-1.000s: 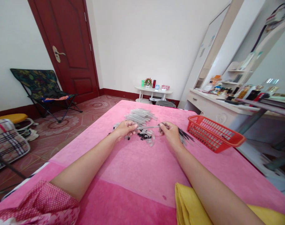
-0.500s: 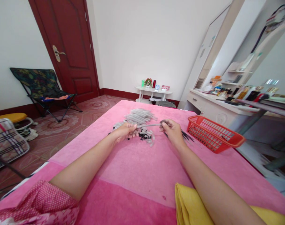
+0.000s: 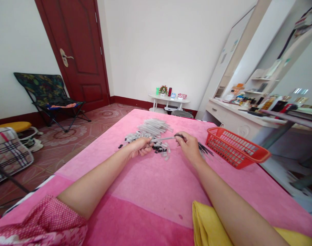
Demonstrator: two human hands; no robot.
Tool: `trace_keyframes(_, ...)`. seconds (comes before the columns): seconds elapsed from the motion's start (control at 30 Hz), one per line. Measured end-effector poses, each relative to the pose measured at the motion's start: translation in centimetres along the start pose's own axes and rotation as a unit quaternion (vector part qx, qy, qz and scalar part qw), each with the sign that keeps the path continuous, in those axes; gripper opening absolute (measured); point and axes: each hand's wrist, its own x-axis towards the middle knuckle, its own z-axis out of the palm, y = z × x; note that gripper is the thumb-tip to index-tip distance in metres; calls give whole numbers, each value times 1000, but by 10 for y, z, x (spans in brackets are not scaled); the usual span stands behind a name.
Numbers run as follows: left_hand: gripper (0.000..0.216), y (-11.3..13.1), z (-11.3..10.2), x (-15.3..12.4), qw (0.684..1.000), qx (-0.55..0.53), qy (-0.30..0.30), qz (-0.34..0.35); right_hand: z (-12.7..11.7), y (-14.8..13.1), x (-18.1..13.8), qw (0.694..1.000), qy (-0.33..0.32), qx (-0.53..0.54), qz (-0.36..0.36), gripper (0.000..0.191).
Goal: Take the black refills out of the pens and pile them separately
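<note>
Both my hands hold a slim grey pen [image 3: 164, 139] level over the cloth, one at each end. The fingers of my left hand [image 3: 141, 147] are closed round its left end. At its right end, my right hand [image 3: 186, 141] pinches with thumb and fingers, and something dark shows at the fingertips. Just beyond my left hand lies a heap of translucent grey pen barrels [image 3: 156, 126]. Small black and clear pen caps [image 3: 159, 147] are scattered beside and behind that hand. Several thin dark sticks, like refills [image 3: 205, 149], lie right of my right hand.
A red plastic basket [image 3: 235, 148] stands at the right on the pink cloth [image 3: 145, 191]. Folded yellow cloth [image 3: 209, 222] lies under my right forearm. Beyond are a dressing table [image 3: 238, 118] with bottles, a low white table [image 3: 168, 98] and a folding chair [image 3: 48, 90].
The hands stay almost in place, with the pen still between them. My left hand has shifted very slightly right, and the whole view has moved a little.
</note>
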Motion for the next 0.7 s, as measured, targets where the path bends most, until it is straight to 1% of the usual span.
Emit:
trace_keyframes(0.17, 40, 1, 0, 0, 1000, -10, 6, 14, 0, 0, -1, 1000, -2, -1, -15, 17)
trace_keyframes(0.3, 43, 1, 5, 0, 999, 14, 48, 20, 1, -2, -1, 1000, -8, -9, -26, 17)
trace_keyframes(0.37, 45, 0, 7, 0, 997, 36, 57, 39, 1, -3, -1, 999, -6, -13, -28, 17)
trace_keyframes(0.5, 42, -6, 10, 1, 991, 65, 57, 100, 3, -5, -2, 999, -1, -22, -36, 17)
trace_keyframes(0.7, 43, -13, 14, 4, 984, 43, 92, 144, 5, -12, -8, 998, 16, -55, -26, 18)
